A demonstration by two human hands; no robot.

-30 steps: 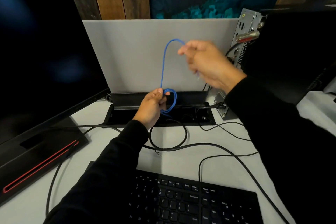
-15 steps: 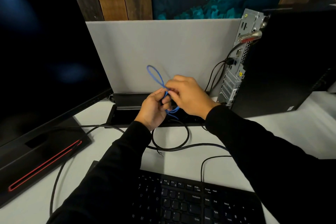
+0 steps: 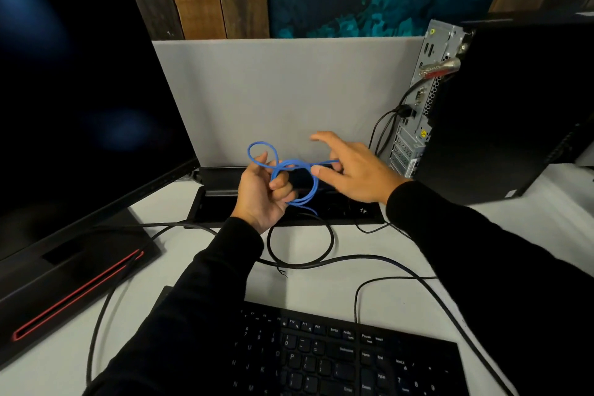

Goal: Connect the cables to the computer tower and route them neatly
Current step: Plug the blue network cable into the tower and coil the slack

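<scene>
A thin blue cable (image 3: 309,193) is gathered into a small coil above the desk's black cable trough (image 3: 353,214). My left hand (image 3: 260,196) grips the coil, fingers curled through its loops, and one loop sticks up past the thumb. A taut strand runs right into my right hand (image 3: 356,170), which holds it between thumb and fingers with the index finger stretched out. The black computer tower (image 3: 501,106) stands at the right, its metal rear panel (image 3: 427,80) facing me. Black cables (image 3: 405,111) are plugged into that panel.
A large dark monitor (image 3: 80,74) on a black base with a red stripe (image 3: 74,286) fills the left. A black keyboard (image 3: 353,360) lies at the near edge. Loose black cables (image 3: 331,244) loop across the white desk. A grey divider panel (image 3: 289,90) stands behind the trough.
My right hand came down from near the tower to the coil, then drew a strand out to the right. The tall blue loop has shrunk into the coil in my left hand.
</scene>
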